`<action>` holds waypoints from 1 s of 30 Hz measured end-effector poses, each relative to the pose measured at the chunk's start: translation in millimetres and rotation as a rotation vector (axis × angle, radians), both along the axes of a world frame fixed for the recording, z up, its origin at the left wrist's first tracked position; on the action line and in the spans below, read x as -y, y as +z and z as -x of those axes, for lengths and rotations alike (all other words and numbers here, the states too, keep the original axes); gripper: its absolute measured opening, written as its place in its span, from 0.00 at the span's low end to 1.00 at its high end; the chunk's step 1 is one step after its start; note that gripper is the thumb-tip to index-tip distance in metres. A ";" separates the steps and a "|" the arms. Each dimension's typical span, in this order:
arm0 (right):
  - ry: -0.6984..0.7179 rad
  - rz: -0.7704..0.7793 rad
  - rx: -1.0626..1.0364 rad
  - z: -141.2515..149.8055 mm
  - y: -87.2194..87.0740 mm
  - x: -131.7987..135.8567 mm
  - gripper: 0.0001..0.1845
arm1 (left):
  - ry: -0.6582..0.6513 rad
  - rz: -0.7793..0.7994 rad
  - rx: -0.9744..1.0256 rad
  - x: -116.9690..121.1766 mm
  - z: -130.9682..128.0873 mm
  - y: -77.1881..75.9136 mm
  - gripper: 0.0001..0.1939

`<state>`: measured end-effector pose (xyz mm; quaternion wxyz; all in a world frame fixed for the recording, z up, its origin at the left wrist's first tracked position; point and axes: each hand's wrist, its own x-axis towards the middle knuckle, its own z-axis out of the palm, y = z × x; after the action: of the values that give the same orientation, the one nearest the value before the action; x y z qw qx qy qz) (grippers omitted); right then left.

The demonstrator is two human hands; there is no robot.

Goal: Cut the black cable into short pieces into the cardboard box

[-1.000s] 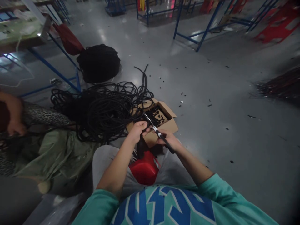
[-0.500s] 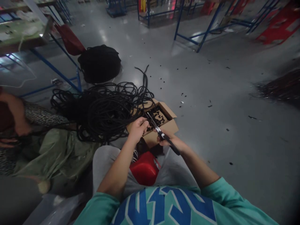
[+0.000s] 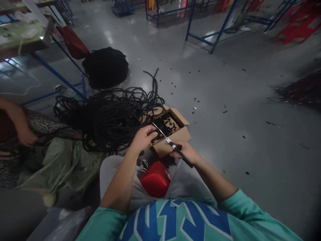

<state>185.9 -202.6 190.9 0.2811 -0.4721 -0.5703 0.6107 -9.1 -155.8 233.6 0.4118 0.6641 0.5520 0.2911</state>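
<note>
My right hand (image 3: 184, 150) grips a pair of scissors (image 3: 173, 144) with dark handles and a white part at the pivot. Their thin blades point up and left, across the box, towards the fingertips of the other hand. My left hand (image 3: 143, 139) is closed in a pinch at the near left side of the box; what lies between its fingers is hidden. Below both hands stands an open cardboard box (image 3: 184, 134) with many small black cut pieces (image 3: 170, 124) inside. A big tangled heap of black cord (image 3: 107, 117) lies left of the box, some strands reaching over its edge.
Behind the heap sits a round black bundle (image 3: 105, 68). A seated person (image 3: 25, 134) with green cloth (image 3: 57, 160) over the lap is close on my left. Something red (image 3: 155, 179) is between my knees. Blue-legged tables (image 3: 213, 36) stand farther off; black scraps dot the floor.
My left hand has shifted a little left, away from the right hand. The scissors' blades have swung left and look closer together. The seated person's hand has moved slightly right.
</note>
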 end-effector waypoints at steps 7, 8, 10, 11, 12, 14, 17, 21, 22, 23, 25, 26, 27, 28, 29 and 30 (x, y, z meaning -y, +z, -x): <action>-0.013 0.038 0.015 2.7 1.3 3.2 0.22 | 0.009 0.118 0.244 0.2 3.0 -10.2 0.06; -0.003 0.042 -0.001 2.7 0.6 2.7 0.23 | 0.010 0.136 0.278 -0.2 2.7 -11.4 0.07; 0.013 0.038 -0.035 3.0 -0.3 0.7 0.24 | 0.003 0.156 0.308 -1.1 1.3 -13.1 0.07; 0.014 0.033 -0.047 3.4 -0.4 -0.7 0.25 | -0.001 0.160 0.310 -1.6 0.4 -13.7 0.07; 0.011 0.030 -0.053 3.9 -0.1 -2.2 0.26 | -0.005 0.165 0.313 -2.0 -0.4 -14.2 0.06; 0.000 0.040 -0.050 5.1 1.4 -5.0 0.25 | -0.001 0.186 0.337 -2.5 -1.8 -15.8 0.07; -0.012 0.075 -0.044 6.3 3.4 -7.2 0.23 | 0.033 0.256 0.429 -2.5 -2.6 -19.9 0.08; -0.025 0.162 -0.033 7.3 0.6 -6.6 0.25 | 0.076 0.324 0.544 -3.0 -3.3 -28.3 0.13; -0.030 0.184 -0.027 7.6 -1.0 -6.5 0.26 | 0.075 0.335 0.565 -3.7 -3.8 -30.6 0.14; -0.039 0.201 -0.020 8.1 -3.0 -6.6 0.26 | 0.075 0.343 0.586 -4.6 -4.4 -33.0 0.15; -0.068 0.210 -0.016 9.0 -7.2 -8.1 0.25 | 0.075 0.367 0.616 -7.1 -6.1 -37.4 0.18; -0.088 0.204 -0.017 9.3 -9.3 -9.5 0.24 | 0.091 0.372 0.623 -8.4 -7.1 -39.4 0.19; -0.111 0.198 -0.019 9.6 -11.3 -11.1 0.24 | 0.116 0.375 0.625 -9.7 -8.1 -41.1 0.20; -0.137 0.193 -0.024 9.8 -13.2 -12.9 0.24 | 0.147 0.377 0.620 -10.7 -9.0 -42.5 0.20; -0.162 0.192 -0.029 9.7 -14.8 -14.6 0.24 | 0.177 0.378 0.611 -11.4 -9.8 -43.5 0.21; -0.184 0.197 -0.035 9.6 -16.2 -16.0 0.26 | 0.202 0.380 0.603 -11.7 -10.3 -44.3 0.21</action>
<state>176.3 -186.6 174.7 0.2982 -0.5370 -0.4569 0.6434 1.2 -144.1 189.3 0.6409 0.4023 0.5130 0.4053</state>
